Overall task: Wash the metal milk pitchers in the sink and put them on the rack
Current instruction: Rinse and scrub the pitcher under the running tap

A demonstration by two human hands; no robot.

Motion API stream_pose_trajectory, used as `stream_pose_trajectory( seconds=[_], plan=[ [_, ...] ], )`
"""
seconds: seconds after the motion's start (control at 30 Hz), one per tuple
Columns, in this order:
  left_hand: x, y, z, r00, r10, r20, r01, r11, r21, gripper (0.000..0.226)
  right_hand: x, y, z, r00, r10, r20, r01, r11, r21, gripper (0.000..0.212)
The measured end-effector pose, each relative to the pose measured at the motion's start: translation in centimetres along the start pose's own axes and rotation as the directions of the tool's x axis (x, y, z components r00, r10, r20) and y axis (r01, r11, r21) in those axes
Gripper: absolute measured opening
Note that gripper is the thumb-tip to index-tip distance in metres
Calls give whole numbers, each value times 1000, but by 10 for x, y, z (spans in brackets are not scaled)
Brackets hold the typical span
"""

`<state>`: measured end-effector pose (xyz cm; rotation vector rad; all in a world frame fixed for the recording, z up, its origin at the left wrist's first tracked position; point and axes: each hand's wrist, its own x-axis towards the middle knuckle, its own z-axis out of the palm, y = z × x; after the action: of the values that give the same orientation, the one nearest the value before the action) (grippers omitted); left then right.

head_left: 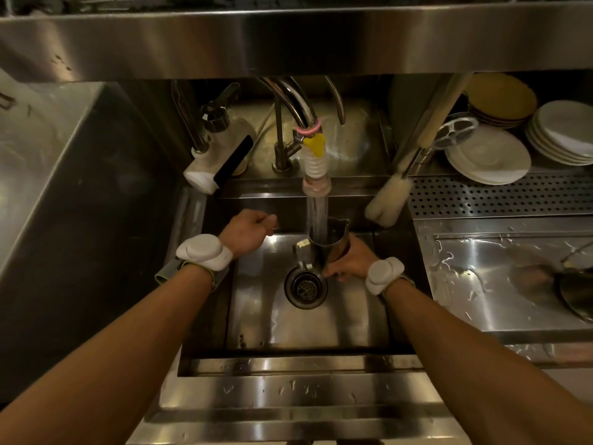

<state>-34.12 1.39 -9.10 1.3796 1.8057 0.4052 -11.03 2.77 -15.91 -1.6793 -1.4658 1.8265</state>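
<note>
Head view: metal milk pitcher (327, 248) is upright under the running water stream (317, 216), over the sink (308, 326) and just above the drain (305, 285). Right hand (348, 261) wraps the body from the right, fingers curled round the lower wall. The handle seems to face away from that hand, with the spout on the far side.

Left hand (248, 232) hangs free to the left of the stream, fingers loosely bent, holding nothing I can see.

Handling guess: rigid steel, won't dent in a normal grip. It's light when empty but gets heavier as it fills. The wet wall will be slick, so the handle is the safer hold for the carry. Tip it out first.

Bottle brush (388, 200) leans beyond the right hand, up and to the right. Perforated rack (500, 194) is further right, with stacked plates (487, 155) behind it. The desk (500, 284) to the right of the hand is puddled steel, so set-downs may slide. The room is dim, all stainless, with a shelf edge overhead.
</note>
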Motion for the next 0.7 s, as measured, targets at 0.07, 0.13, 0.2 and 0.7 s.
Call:
stream_pose_trajectory(
  seconds=[0.07,0.13,0.2,0.7],
  plan=[
    [2,-1,0,1000,-7,2,7,1000,-1,38,2,-3,7,994,-43,-96,46,999,28,83],
    [5,-3,1,1000,-23,12,23,1000,0,38,4,-9,11,999,-49,2,49,999,10,87],
    [5,-3,2,999,-18,27,18,1000,-9,37,2,-13,8,993,-17,113,22,999,-46,94],
    [-15,14,14,954,66,292,-82,996,43,17,-11,-7,2,986,-7,165,25,994,-108,83]
  ],
)
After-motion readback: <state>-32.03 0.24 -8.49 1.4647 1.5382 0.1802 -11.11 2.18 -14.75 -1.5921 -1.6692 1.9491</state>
